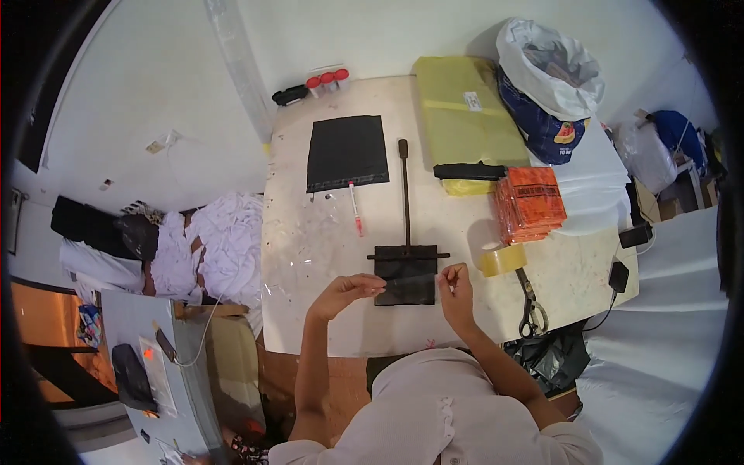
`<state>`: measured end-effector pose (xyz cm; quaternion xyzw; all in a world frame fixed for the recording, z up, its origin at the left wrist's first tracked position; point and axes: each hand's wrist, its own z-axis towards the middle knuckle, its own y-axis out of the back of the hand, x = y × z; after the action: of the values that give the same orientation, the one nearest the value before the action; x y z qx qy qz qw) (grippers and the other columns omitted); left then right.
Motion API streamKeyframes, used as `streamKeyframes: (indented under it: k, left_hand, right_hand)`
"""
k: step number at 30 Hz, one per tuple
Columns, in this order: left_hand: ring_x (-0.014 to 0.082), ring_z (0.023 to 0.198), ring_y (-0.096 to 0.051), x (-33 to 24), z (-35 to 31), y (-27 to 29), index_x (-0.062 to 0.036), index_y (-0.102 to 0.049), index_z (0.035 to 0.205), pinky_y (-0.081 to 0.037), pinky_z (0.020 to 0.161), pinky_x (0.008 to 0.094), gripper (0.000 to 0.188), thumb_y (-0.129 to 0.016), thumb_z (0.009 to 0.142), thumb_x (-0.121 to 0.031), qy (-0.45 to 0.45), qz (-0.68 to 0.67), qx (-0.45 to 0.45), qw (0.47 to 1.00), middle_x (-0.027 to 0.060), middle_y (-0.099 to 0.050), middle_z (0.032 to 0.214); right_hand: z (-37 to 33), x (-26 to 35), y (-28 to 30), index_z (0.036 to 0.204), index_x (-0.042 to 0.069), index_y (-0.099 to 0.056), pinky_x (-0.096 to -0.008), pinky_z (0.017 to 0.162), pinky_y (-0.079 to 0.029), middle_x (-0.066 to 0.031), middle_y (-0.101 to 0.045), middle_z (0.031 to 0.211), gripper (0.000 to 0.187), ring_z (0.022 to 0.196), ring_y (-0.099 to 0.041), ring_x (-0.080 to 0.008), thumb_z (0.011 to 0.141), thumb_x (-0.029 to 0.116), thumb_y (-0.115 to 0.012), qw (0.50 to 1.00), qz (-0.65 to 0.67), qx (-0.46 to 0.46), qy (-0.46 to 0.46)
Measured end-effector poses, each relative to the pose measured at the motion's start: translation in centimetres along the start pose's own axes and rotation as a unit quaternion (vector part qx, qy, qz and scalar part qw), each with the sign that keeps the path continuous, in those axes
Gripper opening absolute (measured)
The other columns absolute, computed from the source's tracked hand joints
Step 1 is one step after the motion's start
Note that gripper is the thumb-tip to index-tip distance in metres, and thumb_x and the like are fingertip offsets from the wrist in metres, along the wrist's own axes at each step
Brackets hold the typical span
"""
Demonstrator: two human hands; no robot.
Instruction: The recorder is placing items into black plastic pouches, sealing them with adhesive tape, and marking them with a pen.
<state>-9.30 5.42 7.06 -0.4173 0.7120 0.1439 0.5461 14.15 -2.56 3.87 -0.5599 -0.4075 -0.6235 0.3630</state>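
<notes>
One narrow strip [411, 284] — see-through

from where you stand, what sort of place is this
Likely a small workroom, perhaps for packing: the table holds a stack of orange packets, a roll of tape and scissors.

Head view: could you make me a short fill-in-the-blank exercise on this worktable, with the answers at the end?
1. The left hand and right hand hold a clear strip over a flat piece coloured ____.
2. The scissors lie nearer to the ____ hand than to the other.
3. The pink-and-white pen lies to the ____ of the long rod.
4. Counting the red-lidded containers at the far edge gives ____.

Missing words: black; right; left; three.
</notes>
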Motion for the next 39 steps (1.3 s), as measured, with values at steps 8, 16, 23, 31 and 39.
streamKeyframes:
  k: [8, 16, 23, 31, 39]
  left_hand:
    - [0.0088, 0.081, -0.057, 2.6, 1.8, -2.0, -0.001, -0.063, 0.1, -0.045, 0.073, 0.0218, 0.019, -0.062, 0.083, -0.008, -0.03, 0.015, -0.26, 0.965, 0.0037, -0.063, 0.089]
    - [0.0093, 0.076, -0.055, 1.2, 1.8, -3.4, -0.0032, -0.043, 0.126, -0.044, 0.072, 0.0205, 0.049, -0.061, 0.081, -0.001, -0.042, 0.001, -0.269, 0.962, 0.0057, -0.06, 0.09]
    - [0.0082, 0.073, -0.055, 3.3, 2.8, -3.0, -0.0046, -0.049, 0.122, -0.044, 0.064, 0.0205, 0.043, -0.061, 0.081, -0.001, -0.045, 0.134, -0.326, 0.935, 0.0053, -0.061, 0.081]
    - [0.0087, 0.072, -0.055, 3.4, 3.4, -3.9, -0.005, -0.052, 0.117, -0.043, 0.063, 0.021, 0.039, -0.063, 0.08, -0.002, -0.045, 0.168, -0.393, 0.903, 0.0048, -0.061, 0.08]
    - [0.0118, 0.07, -0.058, 4.2, 3.9, -4.1, -0.0081, -0.052, 0.116, -0.045, 0.061, 0.0222, 0.043, -0.066, 0.076, -0.001, -0.117, 0.235, -0.42, 0.869, 0.0109, -0.046, 0.118]
  right_hand:
    - [0.6, -0.7, -1.0, 0.097, 0.004, -0.042, -0.0205, 0.067, -0.042, -0.0037, -0.05, 0.084, 0.024, 0.072, -0.049, -0.008, 0.08, -0.004, -0.058, 1.0, -0.011, 0.013, -0.02]
    - [0.8, -0.8, -0.7, 0.127, 0.003, -0.034, -0.0191, 0.064, -0.04, -0.0065, -0.05, 0.097, 0.057, 0.066, -0.046, -0.0066, 0.076, -0.007, -0.059, 0.998, -0.009, -0.006, -0.061]
    - [0.7, -1.6, -0.7, 0.126, 0.002, -0.037, -0.023, 0.061, -0.042, -0.0129, -0.043, 0.116, 0.054, 0.062, -0.048, -0.0111, 0.077, -0.004, -0.059, 0.999, -0.042, -0.022, 0.007]
    - [1.0, -0.9, -0.9, 0.123, 0.005, -0.043, -0.0279, 0.066, -0.044, -0.0156, -0.04, 0.116, 0.045, 0.084, -0.047, -0.022, 0.08, -0.007, -0.05, 0.983, -0.156, 0.031, 0.09]
    - [1.5, -2.3, -1.3, 0.123, 0.007, -0.043, -0.0316, 0.073, -0.045, -0.0171, -0.037, 0.115, 0.045, 0.088, -0.049, -0.0272, 0.081, -0.007, -0.047, 0.975, -0.197, 0.03, 0.099]
